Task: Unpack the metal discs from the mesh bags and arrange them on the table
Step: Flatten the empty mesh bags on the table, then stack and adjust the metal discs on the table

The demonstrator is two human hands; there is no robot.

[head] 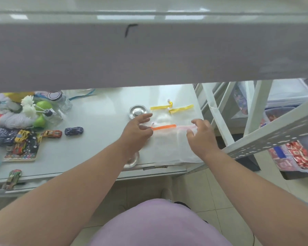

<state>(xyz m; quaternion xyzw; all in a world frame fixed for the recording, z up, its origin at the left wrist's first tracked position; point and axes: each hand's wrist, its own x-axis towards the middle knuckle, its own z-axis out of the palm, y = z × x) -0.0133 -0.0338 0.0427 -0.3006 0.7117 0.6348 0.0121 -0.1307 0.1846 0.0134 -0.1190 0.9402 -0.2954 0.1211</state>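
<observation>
Head view looks down past a grey shelf edge onto a pale counter (100, 121), with the orange-zippered mesh bag (164, 141) as the handiest landmark. That bag lies flat near the counter's front edge; the left hand (138, 129) is at its zipper end, thumb and forefinger closing on the small white pull beside the orange strip, the other fingers fanned loosely. The right hand (201, 135) is at the bag's far side, fingertips pinching the top hem of a second, pinkish mesh bag (187, 144) that overlaps it. Beyond the orange zipper lie two more bags with yellow zippers (172, 108), flat and see-through (whether anything is left inside them I cannot tell). One metal disc (138, 111) sits on the counter just beyond and left of the orange zipper; another metal disc (132, 161) peeks out under the left forearm, at the bag's near-left corner by the counter edge. Well to the left of the bag are toy cars (73, 130) and other clutter. The mesh is likely soft and limp, so it should bunch unless one hand anchors the hem while the other draws the pull. The discs look stiff, smooth and probably slippery; I would take them by the raised rim, or by the centre knob.
</observation>
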